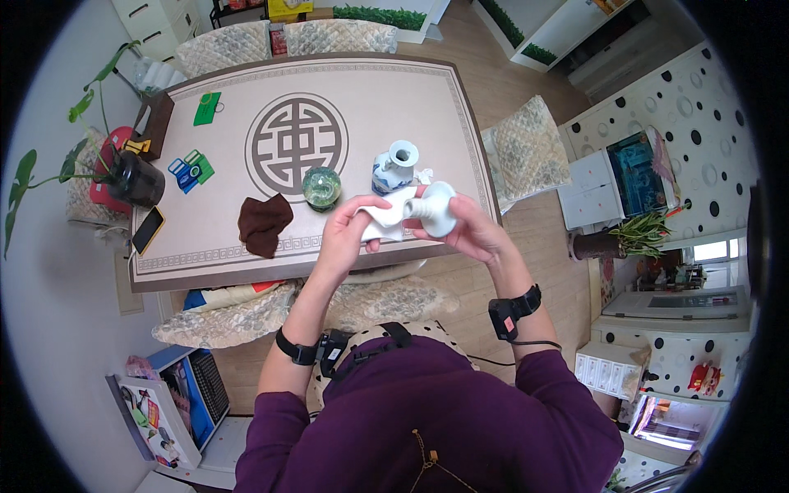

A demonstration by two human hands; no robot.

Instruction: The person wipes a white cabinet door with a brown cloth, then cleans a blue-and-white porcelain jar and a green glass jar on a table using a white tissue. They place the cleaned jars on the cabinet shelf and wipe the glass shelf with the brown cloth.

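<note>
My right hand (471, 231) grips a pale ceramic piece (440, 209) by its round disc, with its ribbed stem pointing left. In my left hand (346, 231) is a folded white cloth or tissue (388, 219), which reaches to the end of the stem. Just beyond my hands stands a blue-and-white porcelain vase (392, 169), upright, its mouth facing up. A green glass ball (322, 187) rests to the left of the vase. Farther left lies a crumpled brown cloth (265, 225).
The table (400, 86) bears a phone (148, 230), a dark vase with a plant (137, 180), a tissue box (154, 126) and several blue and green items (191, 171). A crumpled white tissue (424, 176) lies beside the porcelain vase. Padded chairs (529, 148) surround the table.
</note>
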